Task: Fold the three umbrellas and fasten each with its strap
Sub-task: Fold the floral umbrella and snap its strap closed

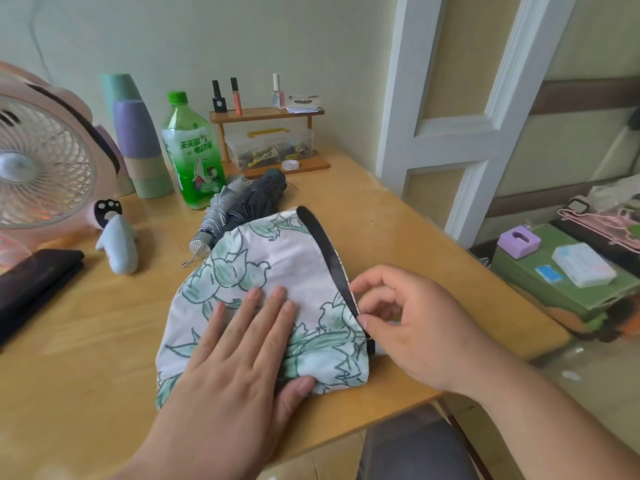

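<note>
A white umbrella with a green floral print lies collapsed and spread flat on the wooden table, its black lining showing along the right edge. My left hand presses flat on its canopy with straight fingers. My right hand pinches the canopy's right edge between thumb and curled fingers. A grey umbrella lies loosely bunched behind it, near the bottle. A black folded umbrella lies at the table's left edge.
A pink desk fan, stacked cups, a green bottle and a small wooden shelf with a clear box line the back. A small plush toy lies at the left. Boxes sit right of the table.
</note>
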A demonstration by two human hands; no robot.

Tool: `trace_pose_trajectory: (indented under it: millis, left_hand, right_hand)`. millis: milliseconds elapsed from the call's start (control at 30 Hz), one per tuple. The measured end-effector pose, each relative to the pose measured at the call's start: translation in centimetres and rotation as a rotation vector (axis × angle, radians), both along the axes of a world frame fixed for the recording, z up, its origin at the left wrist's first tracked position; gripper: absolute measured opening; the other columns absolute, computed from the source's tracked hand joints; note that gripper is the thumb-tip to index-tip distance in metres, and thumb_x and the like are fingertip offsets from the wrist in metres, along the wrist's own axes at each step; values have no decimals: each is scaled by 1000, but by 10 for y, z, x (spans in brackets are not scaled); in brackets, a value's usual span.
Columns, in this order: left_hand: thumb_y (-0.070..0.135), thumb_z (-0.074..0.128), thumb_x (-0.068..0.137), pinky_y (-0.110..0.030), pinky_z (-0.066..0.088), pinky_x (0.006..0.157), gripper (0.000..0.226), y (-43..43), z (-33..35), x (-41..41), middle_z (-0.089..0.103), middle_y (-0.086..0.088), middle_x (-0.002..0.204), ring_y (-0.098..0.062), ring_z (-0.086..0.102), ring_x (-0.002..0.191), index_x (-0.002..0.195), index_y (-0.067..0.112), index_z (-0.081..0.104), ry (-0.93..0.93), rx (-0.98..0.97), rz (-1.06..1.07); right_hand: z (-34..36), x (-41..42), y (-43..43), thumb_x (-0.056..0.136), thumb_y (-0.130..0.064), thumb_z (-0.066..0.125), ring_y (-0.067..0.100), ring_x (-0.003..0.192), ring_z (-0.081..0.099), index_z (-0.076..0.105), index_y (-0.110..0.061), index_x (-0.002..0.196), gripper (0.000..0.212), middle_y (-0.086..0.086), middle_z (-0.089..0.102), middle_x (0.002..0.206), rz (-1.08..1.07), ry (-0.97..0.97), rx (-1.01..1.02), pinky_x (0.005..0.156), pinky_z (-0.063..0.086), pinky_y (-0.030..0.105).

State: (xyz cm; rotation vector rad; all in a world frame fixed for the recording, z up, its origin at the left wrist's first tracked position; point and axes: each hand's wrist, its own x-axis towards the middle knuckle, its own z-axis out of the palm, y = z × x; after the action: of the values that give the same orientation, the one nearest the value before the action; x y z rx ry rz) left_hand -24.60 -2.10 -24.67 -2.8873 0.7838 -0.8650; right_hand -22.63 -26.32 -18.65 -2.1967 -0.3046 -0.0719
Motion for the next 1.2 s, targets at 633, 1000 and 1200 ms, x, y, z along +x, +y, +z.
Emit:
trace_pose_trajectory:
  millis: [633, 1000, 1200]
  left_hand:
    - [78, 25, 96, -65, 41, 106, 80, 16, 27, 0, 48, -4, 155, -34, 46, 142, 154, 26, 42, 245, 148, 35]
    - [68, 55, 78, -35, 52, 83, 53, 12, 69, 18, 63, 11, 107, -18, 64, 100, 117, 32, 48, 385, 107, 81]
    - [42, 63, 79, -32, 50, 62, 25, 4, 112, 26, 57, 9, 81, -18, 56, 73, 93, 30, 46, 438, -52, 224]
  right_hand:
    - [40, -4, -8, 74, -65, 73, 1, 87, 60, 54, -39, 99, 40, -19, 62, 99, 167, 333, -700, 76, 53, 30]
    - [45, 19, 18, 80, -27, 63, 18, 61, 55, 56, -14, 67, 19, 2, 60, 66, 105, 57, -870, 52, 40, 32]
    - [91, 13, 23, 74, -22, 68, 13, 54, 49, 50, -19, 58, 24, -2, 52, 57, 8, -172, -916, 46, 34, 30]
